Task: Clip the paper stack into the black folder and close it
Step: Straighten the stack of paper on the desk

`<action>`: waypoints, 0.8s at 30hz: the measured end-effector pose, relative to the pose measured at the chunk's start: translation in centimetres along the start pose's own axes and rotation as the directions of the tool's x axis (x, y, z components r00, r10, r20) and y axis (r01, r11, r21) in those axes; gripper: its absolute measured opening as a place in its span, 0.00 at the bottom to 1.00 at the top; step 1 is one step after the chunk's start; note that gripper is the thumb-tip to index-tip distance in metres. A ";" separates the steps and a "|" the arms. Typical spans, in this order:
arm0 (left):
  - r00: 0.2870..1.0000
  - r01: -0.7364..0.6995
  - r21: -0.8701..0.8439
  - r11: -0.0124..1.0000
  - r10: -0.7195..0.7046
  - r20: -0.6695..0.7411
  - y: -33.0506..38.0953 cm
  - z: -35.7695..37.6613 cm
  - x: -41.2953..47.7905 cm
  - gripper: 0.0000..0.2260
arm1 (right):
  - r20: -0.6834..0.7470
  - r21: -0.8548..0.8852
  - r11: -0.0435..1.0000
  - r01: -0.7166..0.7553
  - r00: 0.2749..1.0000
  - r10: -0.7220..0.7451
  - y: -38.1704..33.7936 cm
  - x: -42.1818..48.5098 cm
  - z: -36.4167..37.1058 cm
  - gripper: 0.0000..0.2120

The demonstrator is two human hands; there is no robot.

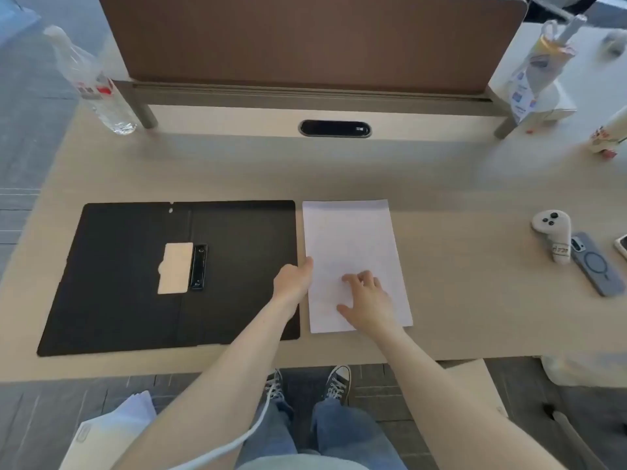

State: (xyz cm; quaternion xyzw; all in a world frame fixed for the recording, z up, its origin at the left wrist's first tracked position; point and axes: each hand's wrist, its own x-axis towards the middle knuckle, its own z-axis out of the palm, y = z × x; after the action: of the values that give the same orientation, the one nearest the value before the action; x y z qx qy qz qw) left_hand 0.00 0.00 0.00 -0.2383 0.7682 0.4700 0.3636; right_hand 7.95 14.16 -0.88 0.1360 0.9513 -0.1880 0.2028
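- Folder (135, 283): black, with a cream label (174, 268) at its middle.
- Paper (353, 239) right of the folder: plain white.
- Worktop (458, 300): pale beige woodgrain.
- Phone (592, 264) far right of the folder: grey-blue.

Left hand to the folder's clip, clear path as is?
Probably yes. The left hand rests at the paper stack edge, over the open black folder; nothing lies between it and the clip.

Office workspace, pale desk (441, 184), brown divider screen (305, 39), cable port (334, 128)
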 end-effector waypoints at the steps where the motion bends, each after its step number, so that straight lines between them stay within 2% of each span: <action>1: 1.000 0.007 -0.007 1.000 -0.007 -0.005 0.2 0.2 -0.1 0.28 | -0.006 -0.048 0.999 0.009 1.000 -0.010 -0.1 -0.2 0.2 0.30; 5: 0.999 0.045 0.003 0.999 -0.045 -0.018 1.2 1.0 0.2 0.15 | -0.014 -0.067 0.998 -0.022 1.000 0.021 0.0 0.0 0.9 0.31; 9: 0.997 0.075 0.037 0.996 -0.076 0.022 1.5 1.5 1.3 0.25 | -0.028 -0.048 0.999 -0.020 0.999 0.019 0.4 0.1 1.1 0.32; 13: 0.999 0.008 0.087 0.996 -0.004 -0.037 1.2 2.9 1.5 0.22 | -0.042 -0.032 0.999 0.005 0.999 -0.007 0.9 0.0 1.3 0.32; 19: 1.000 -0.013 -0.097 0.995 0.010 -0.029 1.3 3.2 1.7 0.21 | -0.053 -0.003 0.999 0.042 0.998 -0.042 1.7 0.0 1.3 0.32; 22: 0.992 -0.124 0.018 0.992 0.124 0.004 0.9 2.8 1.8 0.10 | -0.057 -0.008 0.999 0.046 0.997 -0.047 1.9 0.1 1.5 0.32; 24: 0.979 -0.204 0.129 0.970 0.204 0.012 0.7 2.9 1.4 0.09 | -0.062 -0.022 0.999 0.047 0.997 -0.048 1.8 0.1 1.5 0.32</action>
State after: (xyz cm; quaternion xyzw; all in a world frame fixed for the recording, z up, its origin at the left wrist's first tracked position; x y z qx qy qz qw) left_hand -0.44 2.84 -1.58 -0.1343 0.8177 0.4538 0.3277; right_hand 9.00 15.17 -2.71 0.1171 0.9620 -0.1788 0.1698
